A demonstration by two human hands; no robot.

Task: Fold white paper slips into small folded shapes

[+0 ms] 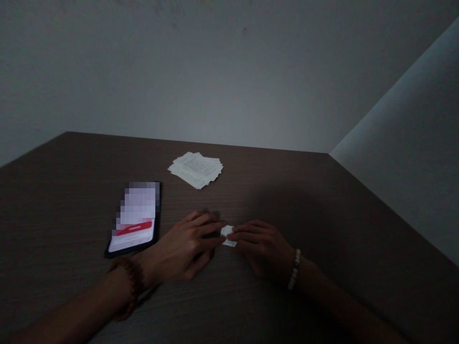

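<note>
A small white piece of paper (229, 235) lies on the brown table between my two hands, its sides partly hidden under the fingers. From the left, my left hand (193, 243) reaches over it with stretched, spread fingers, the fingertips touching the paper's left side. My right hand (260, 243) rests against the right side, its fingers extended and close together over the edge; its thumb is hidden. Both palms face down, low over the tabletop. Print on the small paper is too faint to read.
A fanned stack of printed paper slips (196, 168) lies farther back on the wood-grain table (279, 172). A phone (134, 215) with a lit, partly blurred screen is left of my left hand. Grey walls (229, 71) border the table's back and right edges.
</note>
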